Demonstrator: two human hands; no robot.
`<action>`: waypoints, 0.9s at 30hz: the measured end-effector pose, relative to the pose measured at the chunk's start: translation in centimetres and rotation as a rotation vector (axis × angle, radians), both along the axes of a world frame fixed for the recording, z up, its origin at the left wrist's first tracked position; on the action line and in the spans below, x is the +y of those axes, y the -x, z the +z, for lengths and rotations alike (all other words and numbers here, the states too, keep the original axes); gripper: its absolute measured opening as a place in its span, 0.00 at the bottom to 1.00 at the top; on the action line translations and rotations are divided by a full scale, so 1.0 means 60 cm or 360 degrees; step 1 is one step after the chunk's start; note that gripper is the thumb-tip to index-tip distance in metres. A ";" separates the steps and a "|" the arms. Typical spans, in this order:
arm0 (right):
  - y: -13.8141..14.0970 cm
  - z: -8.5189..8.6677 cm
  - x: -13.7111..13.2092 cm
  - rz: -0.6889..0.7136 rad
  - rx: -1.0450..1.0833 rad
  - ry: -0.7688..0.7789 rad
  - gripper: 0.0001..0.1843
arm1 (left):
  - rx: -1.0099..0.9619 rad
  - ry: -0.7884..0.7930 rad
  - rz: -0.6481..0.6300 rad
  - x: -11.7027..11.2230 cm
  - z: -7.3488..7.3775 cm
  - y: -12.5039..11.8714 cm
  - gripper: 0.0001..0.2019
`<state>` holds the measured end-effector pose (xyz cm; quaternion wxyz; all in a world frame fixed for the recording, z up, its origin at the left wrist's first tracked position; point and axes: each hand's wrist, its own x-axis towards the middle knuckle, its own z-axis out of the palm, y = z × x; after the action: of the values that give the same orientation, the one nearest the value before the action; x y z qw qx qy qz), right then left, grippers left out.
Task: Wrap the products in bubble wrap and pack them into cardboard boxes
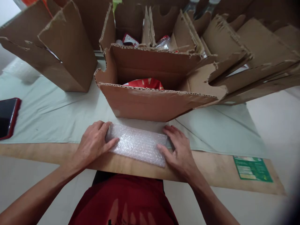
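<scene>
A flat, folded piece of bubble wrap [138, 142] lies at the front edge of the table, between my two hands. My left hand [96, 139] grips its left end, thumb on top and fingers curled round the far side. At the right end, my right hand [177, 148] holds it the same way, with the thumb pressing the top. Whether anything is inside the wrap cannot be made out. Just beyond stands an open cardboard box [150, 104], with a red packet [146, 83] showing inside.
More cardboard boxes [67, 47] stand left, behind and to the right, some holding packets. A phone with a red case [9, 117] lies at the left. A green printed packet [252, 168] rests at the right front edge. Pale green cloth [53, 118] covers much of the wooden table.
</scene>
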<state>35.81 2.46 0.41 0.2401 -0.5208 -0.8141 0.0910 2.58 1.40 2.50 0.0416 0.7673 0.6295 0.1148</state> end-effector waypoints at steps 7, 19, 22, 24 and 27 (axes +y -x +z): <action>0.023 0.012 0.012 0.0081 -0.0081 -0.0028 0.07 | -0.0275 0.0157 -0.0028 -0.004 0.000 -0.012 0.08; 0.058 0.057 -0.162 0.0234 0.0697 0.1085 0.34 | -0.0339 -0.0160 -0.0364 0.038 0.025 -0.049 0.18; 0.071 0.034 -0.186 0.0195 0.0771 0.1291 0.25 | -0.0257 -0.0362 -0.0456 0.038 0.012 -0.069 0.21; 0.076 0.027 -0.193 0.0101 0.0864 0.1405 0.21 | -0.0369 -0.0472 -0.0518 0.006 0.013 -0.059 0.24; 0.077 0.028 -0.194 -0.0103 0.1068 0.1594 0.20 | -0.0533 -0.0359 -0.0743 -0.078 0.019 -0.022 0.32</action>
<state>31.17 -9.20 2.09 0.2122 -0.5379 -0.5357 0.6153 3.90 -3.29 3.63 0.0847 0.8614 0.4038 0.2961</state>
